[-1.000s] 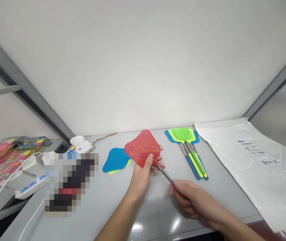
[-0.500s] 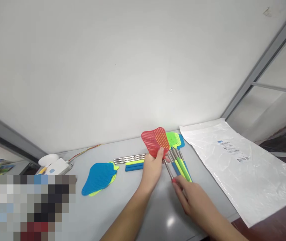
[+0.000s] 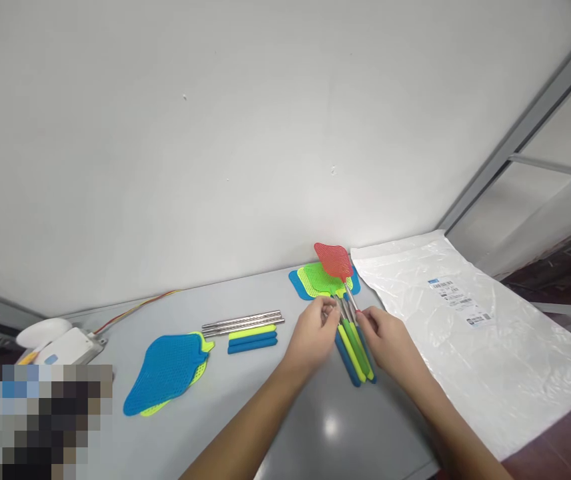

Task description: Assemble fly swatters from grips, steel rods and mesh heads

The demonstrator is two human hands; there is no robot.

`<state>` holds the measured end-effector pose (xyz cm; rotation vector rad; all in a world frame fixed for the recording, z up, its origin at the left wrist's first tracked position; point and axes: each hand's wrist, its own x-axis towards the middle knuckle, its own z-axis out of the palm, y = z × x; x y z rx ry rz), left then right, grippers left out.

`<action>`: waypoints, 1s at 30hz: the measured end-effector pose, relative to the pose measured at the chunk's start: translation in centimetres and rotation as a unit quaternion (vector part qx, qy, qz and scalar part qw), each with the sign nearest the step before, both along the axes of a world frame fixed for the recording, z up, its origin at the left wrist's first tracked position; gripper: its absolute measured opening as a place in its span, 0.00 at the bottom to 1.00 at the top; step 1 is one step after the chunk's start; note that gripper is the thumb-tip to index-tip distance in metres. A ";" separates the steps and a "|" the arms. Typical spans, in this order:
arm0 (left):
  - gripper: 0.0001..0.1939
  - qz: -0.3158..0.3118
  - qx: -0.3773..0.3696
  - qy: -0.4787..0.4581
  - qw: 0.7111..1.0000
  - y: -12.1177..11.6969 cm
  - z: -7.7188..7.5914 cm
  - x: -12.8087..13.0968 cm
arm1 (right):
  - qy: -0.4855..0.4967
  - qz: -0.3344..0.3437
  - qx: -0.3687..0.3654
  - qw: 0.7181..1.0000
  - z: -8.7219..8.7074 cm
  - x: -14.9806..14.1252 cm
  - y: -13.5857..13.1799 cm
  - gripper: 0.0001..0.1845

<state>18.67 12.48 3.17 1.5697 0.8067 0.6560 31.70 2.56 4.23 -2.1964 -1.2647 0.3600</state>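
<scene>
A red fly swatter [image 3: 334, 260] lies with its mesh head on top of a pile of green and blue fly swatters [image 3: 315, 280] at the back of the grey table [image 3: 245, 407]. My left hand [image 3: 314, 332] curls its fingers against the metal shafts just below the heads. From the other side, my right hand [image 3: 388, 339] pinches the same shafts, and a bit of red shows at its fingertips. The pile's green and blue handles [image 3: 353, 350] run between my two hands.
Loose blue and yellow-green swatter heads [image 3: 165, 370] lie at the left. Beside them are metal rods [image 3: 242, 321] and green and blue grips [image 3: 252, 337]. A large plastic bag [image 3: 470, 327] with labels covers the right. A white device [image 3: 60, 340] with wires sits far left.
The red swatter moved right and went down onto the pile of swatters. My left hand slid from its head to the shaft. The view swung right.
</scene>
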 end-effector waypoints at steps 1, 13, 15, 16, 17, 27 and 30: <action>0.12 -0.014 0.029 0.021 0.999 -0.5 -0.2 -0.6 | -0.006 -0.002 -0.012 1.000 -0.3 0.1 0.4 0.19; 0.09 -0.067 0.192 0.091 0.975 -2.6 -2.1 -3.6 | -0.013 0.020 -0.047 0.999 -1.4 -0.3 1.0 0.18; 0.09 -0.067 0.203 0.098 0.972 -2.6 -2.3 -3.6 | -0.004 0.017 -0.050 0.999 -1.3 -0.4 0.6 0.19; 0.09 -0.068 0.208 0.103 0.970 -2.6 -2.3 -3.6 | -0.002 0.015 -0.050 0.999 -1.3 -0.5 0.4 0.19; 0.08 -0.070 0.213 0.109 0.969 -2.6 -2.4 -3.6 | -0.002 0.014 -0.050 0.999 -1.3 -0.6 0.2 0.20; 0.12 -0.113 0.232 0.110 0.960 -3.1 -2.4 -4.4 | -0.027 0.013 -0.037 0.999 -2.4 -1.0 -1.2 0.20; 0.11 -0.112 0.226 0.103 0.962 -3.0 -1.8 -6.1 | -0.051 0.015 -0.026 0.998 -2.4 -1.4 -1.5 0.21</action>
